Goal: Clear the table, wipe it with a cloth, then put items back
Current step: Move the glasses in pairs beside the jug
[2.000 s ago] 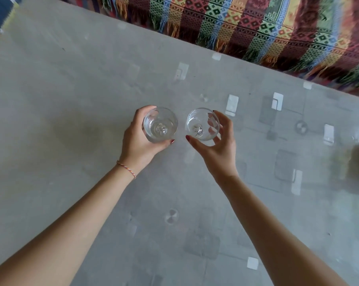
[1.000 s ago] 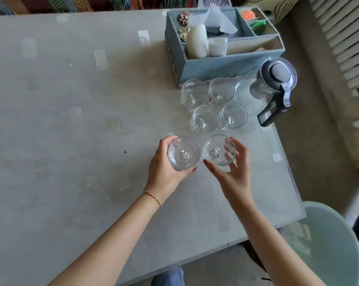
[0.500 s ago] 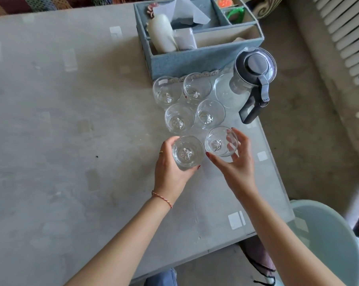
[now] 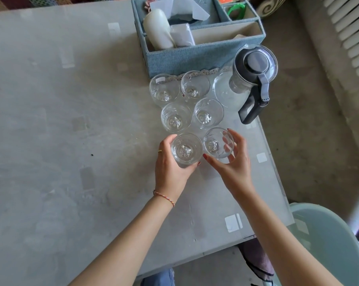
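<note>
At 3 o'clock on the table, left hand and right hand each grip a glass; I'd lower both gently, just clear of neighbours.

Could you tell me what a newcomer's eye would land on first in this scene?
Probably the two hands at centre: the left hand and right hand each grip a clear glass beside four more glasses on the grey table. Behind stand a glass jug and a blue organiser box.
</note>
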